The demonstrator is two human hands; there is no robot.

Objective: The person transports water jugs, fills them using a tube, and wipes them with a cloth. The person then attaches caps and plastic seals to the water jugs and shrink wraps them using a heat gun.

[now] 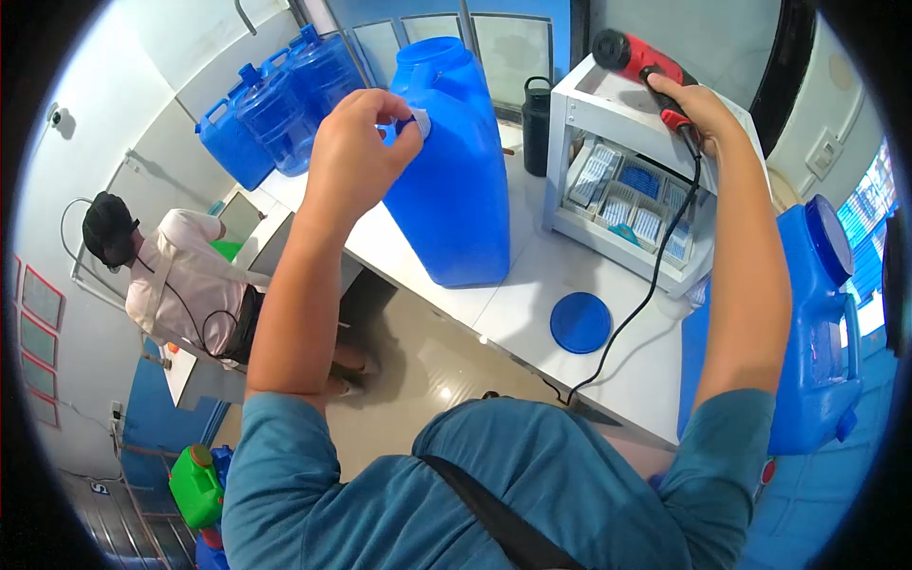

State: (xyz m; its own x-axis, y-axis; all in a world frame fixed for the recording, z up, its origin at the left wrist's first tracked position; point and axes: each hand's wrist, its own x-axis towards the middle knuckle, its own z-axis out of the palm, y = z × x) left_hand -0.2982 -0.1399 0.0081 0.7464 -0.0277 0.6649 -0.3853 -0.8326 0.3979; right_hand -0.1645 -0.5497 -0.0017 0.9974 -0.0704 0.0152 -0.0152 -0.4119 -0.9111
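Observation:
A big blue plastic container [451,190] stands uncapped on the white counter in front of me. At its upper left side, the thumb and fingertips of my left hand [353,142] pinch a small whitish piece [418,123], which looks like a sticker or scrap of film. Whether that piece is stuck to the container I cannot tell. My right hand [701,112] is wrapped around the handle of a red and black heat gun [655,63], held above a white shelf unit [560,157]. Its black cord [655,271] runs down over the counter.
A round blue lid [580,323] lies on the counter [532,285]. Behind it are a black bottle [537,128] and trays of small strips. Blue water jugs [275,109] stand back left, another blue container [817,332] at right. A person in a cap [190,256] works at left.

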